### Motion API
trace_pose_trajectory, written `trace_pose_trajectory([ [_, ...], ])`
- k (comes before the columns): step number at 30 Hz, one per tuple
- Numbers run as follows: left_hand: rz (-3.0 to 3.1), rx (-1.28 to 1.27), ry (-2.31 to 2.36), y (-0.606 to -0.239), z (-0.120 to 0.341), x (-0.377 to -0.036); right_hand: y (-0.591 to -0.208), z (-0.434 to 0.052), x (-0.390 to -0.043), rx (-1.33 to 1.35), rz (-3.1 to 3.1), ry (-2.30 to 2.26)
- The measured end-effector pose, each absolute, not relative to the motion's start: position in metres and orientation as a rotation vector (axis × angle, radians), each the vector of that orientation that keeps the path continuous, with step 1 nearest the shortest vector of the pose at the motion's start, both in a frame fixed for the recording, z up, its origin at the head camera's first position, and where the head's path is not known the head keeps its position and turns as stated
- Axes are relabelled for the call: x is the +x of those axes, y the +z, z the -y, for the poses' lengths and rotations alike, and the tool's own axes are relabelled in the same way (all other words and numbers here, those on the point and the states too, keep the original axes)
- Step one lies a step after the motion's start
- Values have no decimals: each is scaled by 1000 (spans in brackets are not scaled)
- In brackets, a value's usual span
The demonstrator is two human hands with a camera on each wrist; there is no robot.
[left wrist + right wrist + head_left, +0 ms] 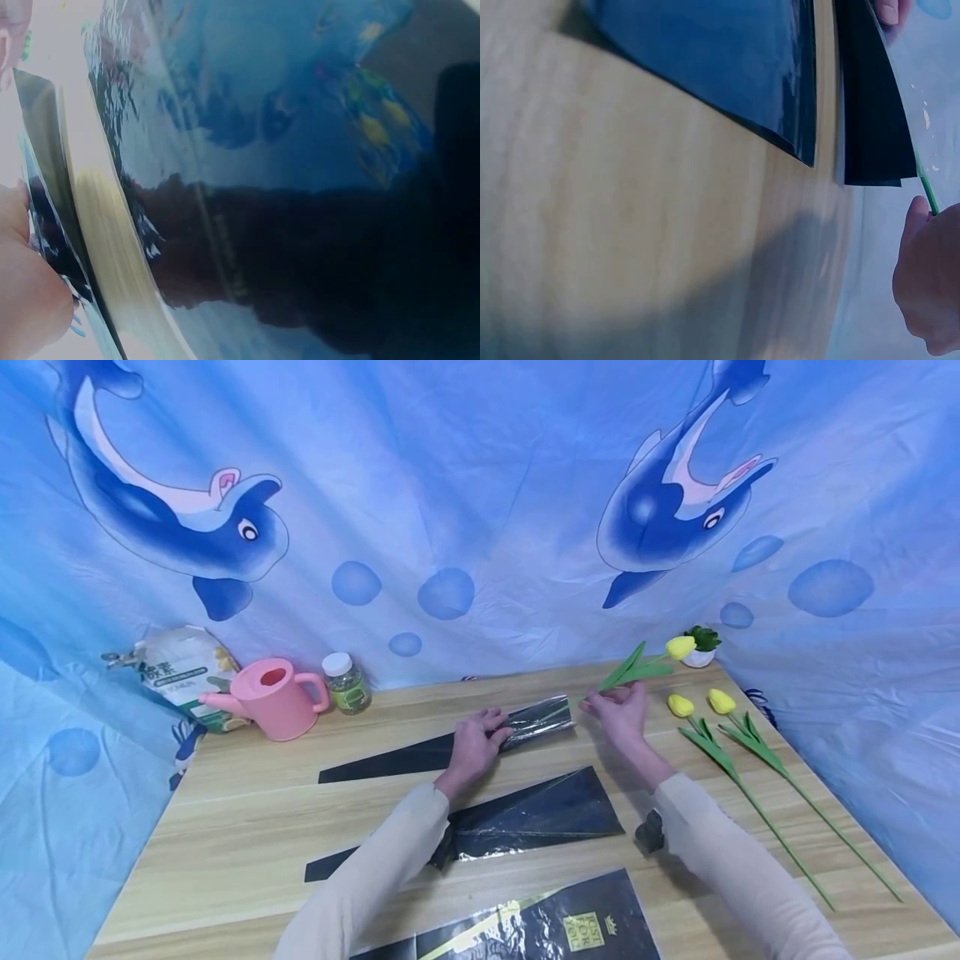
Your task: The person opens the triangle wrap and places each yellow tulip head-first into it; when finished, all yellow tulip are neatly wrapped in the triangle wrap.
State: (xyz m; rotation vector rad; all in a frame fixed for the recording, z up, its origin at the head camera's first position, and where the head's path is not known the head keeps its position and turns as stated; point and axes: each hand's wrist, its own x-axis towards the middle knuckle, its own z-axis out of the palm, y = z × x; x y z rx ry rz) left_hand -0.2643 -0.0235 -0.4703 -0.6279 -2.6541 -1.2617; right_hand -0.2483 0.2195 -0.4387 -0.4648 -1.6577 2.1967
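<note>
A dark, glossy, tapered flower sleeve [401, 760] lies at the back of the table, its wide clear-fronted end toward the right. My left hand [474, 745] grips it near that end, thumb and fingers at its edges. Just beyond the opening, my right hand [624, 714] pinches the green stem [928, 189] of an artificial yellow tulip [680, 647]. The stem's lower part lies inside the sleeve; its leaves and bloom stick out past the right hand. The left wrist view is mostly filled by blurred dark film [285, 247], with part of the left hand at the left edge.
Two more yellow tulips [722, 701] lie at the right. Nearer are a second black sleeve [536, 814] and a printed one [615, 914]. A pink watering can [279, 706], lidded jar [347, 685] and pouch [180, 672] stand back left, a small potted plant [699, 653] back right.
</note>
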Motion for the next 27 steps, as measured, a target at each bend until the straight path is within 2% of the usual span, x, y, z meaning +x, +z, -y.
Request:
trace_pose_trajectory([
  [27,2644,-622,-1254,-476,21,-266,-450,-224,-242,-491,1774,2154],
])
